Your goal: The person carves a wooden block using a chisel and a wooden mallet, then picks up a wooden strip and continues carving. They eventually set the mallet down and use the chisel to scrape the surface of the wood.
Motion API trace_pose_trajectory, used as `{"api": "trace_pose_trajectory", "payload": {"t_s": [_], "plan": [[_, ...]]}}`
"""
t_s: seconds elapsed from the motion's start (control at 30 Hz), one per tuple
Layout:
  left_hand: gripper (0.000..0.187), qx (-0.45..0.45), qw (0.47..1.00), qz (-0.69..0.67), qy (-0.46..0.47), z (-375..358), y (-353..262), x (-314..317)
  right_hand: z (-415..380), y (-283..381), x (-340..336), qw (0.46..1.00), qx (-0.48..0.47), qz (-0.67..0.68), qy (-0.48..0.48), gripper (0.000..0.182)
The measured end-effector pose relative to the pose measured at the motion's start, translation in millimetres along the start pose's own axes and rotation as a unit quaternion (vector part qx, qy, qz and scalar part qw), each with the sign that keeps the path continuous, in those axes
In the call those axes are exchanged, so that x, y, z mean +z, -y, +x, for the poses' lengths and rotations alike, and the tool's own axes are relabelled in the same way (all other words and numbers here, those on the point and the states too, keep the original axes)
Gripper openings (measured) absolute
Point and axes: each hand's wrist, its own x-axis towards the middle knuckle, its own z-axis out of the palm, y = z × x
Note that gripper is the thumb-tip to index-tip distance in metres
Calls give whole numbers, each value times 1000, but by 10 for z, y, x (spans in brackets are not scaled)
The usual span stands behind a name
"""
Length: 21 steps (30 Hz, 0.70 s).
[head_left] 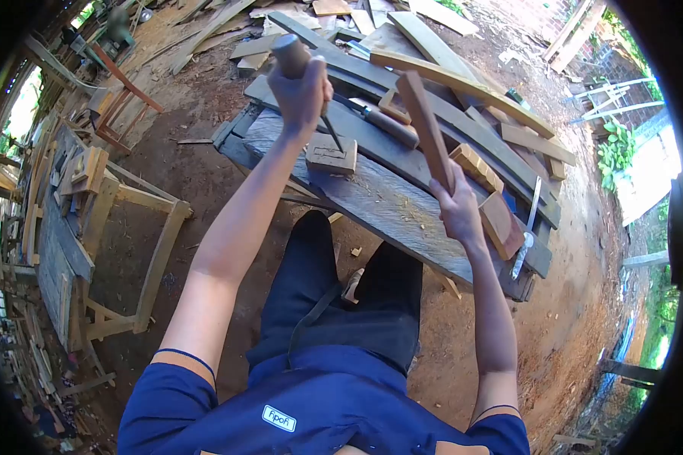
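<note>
My left hand [299, 97] is wrapped round the thick wooden handle of a chisel [331, 130]. The blade slants down to a small wooden block [332, 156], its tip at lines or a cut on the block's top. That block rests on the worn plank top of a workbench [387, 203]. In my right hand [458, 208] is a long, flat-sided wooden bar [426, 121], gripped near its lower end and raised over the bench, its far end pointing up and away from me. Small pale chips lie on the plank between my hands.
Behind the block lies a tool with a dark wooden handle [391, 127]. Wood blocks [478, 168] and a metal strip [525, 227] sit at the bench's right. Long boards [463, 83] are piled beyond. Another wooden bench [64, 243] stands left, near a chair frame [125, 102].
</note>
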Motion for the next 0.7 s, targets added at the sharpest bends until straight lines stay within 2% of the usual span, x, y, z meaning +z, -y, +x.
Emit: {"api": "trace_pose_trajectory", "payload": {"t_s": [0.07, 0.1, 0.17, 0.43, 0.7], "plan": [[10, 37, 998, -24, 35, 13, -83, -22, 35, -287, 114, 993, 54, -105, 10, 56], [10, 33, 999, -20, 32, -7, -103, -10, 31, -394, 159, 993, 56, -104, 16, 56], [10, 37, 996, 5, 87, -33, -131, 72, 51, -576, 225, 990, 47, -133, -1, 57], [10, 33, 983, 62, 167, -176, -49, 216, 50, -512, 234, 987, 53, -149, -5, 56], [14, 21, 981, 64, 180, -186, -5, 209, 35, -455, 243, 984, 64, -167, -3, 56]]}}
